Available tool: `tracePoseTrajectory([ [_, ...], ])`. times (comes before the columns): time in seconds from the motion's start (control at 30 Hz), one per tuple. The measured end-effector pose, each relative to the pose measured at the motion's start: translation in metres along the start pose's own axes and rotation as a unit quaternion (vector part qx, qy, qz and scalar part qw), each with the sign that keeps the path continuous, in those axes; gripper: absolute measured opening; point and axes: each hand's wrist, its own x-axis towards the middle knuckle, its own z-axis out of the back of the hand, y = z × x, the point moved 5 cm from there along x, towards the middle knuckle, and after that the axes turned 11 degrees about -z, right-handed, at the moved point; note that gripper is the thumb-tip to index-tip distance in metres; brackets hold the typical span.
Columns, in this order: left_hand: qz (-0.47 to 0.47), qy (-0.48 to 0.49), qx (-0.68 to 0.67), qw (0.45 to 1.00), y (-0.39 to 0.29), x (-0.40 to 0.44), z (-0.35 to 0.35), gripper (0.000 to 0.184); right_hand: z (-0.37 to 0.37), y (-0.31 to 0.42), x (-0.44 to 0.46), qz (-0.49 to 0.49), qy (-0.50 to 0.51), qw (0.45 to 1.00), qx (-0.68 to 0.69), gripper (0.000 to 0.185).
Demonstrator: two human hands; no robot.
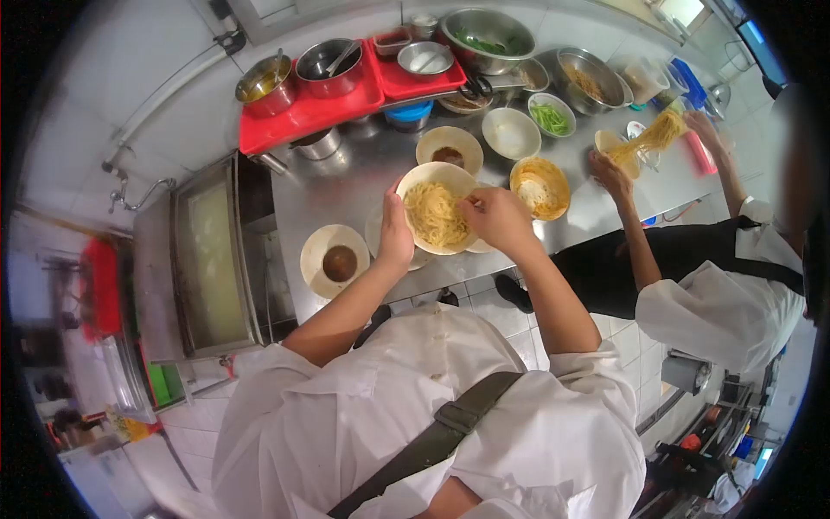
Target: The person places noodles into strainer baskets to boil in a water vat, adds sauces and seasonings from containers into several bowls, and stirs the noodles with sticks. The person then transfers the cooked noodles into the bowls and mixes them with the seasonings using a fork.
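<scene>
A cream bowl of yellow noodles [437,212] is held up over the steel table. My left hand [396,229] grips the bowl's left rim. At its right side my right hand [500,221] has its fingers pinched at the edge of the noodles; whatever lies between the fingertips is too small to name. Just behind is a bowl with brown sauce [449,156]. Another bowl with dark sauce [339,263] stands to the left. To the right is a bowl smeared with orange sauce [539,189]. Part of a pale bowl shows beneath the held one.
Red trays [311,118] with metal pots line the back. Nearby are a bowl of green vegetables [552,116], a white bowl [511,133] and large steel bowls [488,39]. On the right, a co-worker's hands [612,173] lift noodles over a bowl. A steel basin [212,259] stands left.
</scene>
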Motion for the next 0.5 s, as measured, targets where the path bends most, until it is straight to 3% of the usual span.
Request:
tracePoseTrajectory([
  [0.1, 0.044, -0.009, -0.035, 0.998, 0.018, -0.003, 0.006, 0.055, 0.024, -0.002, 0.010, -0.069, 0.060, 0.994, 0.056, 0.033],
  [0.17, 0.073, 0.006, -0.161, 0.984, 0.018, -0.001, -0.001, 0.057, 0.057, 0.018, 0.006, -0.083, 0.056, 0.993, 0.063, 0.032],
  [0.23, 0.092, -0.001, -0.175, 0.980, 0.030, 0.001, 0.001, 0.058, 0.078, 0.028, 0.010, -0.006, -0.018, 0.999, 0.048, 0.029],
  [0.4, 0.107, -0.012, -0.219, 0.970, 0.025, 0.004, -0.002, 0.061, 0.096, 0.049, 0.006, 0.016, -0.053, 0.998, 0.012, 0.024],
  [0.47, 0.104, -0.023, -0.162, 0.981, 0.019, 0.003, 0.002, 0.060, 0.073, 0.053, 0.003, 0.209, -0.153, 0.927, -0.270, 0.019],
  [0.5, 0.105, -0.023, -0.161, 0.981, 0.021, 0.004, 0.004, 0.060, 0.074, 0.051, 0.002, 0.208, -0.153, 0.928, -0.270, 0.019],
])
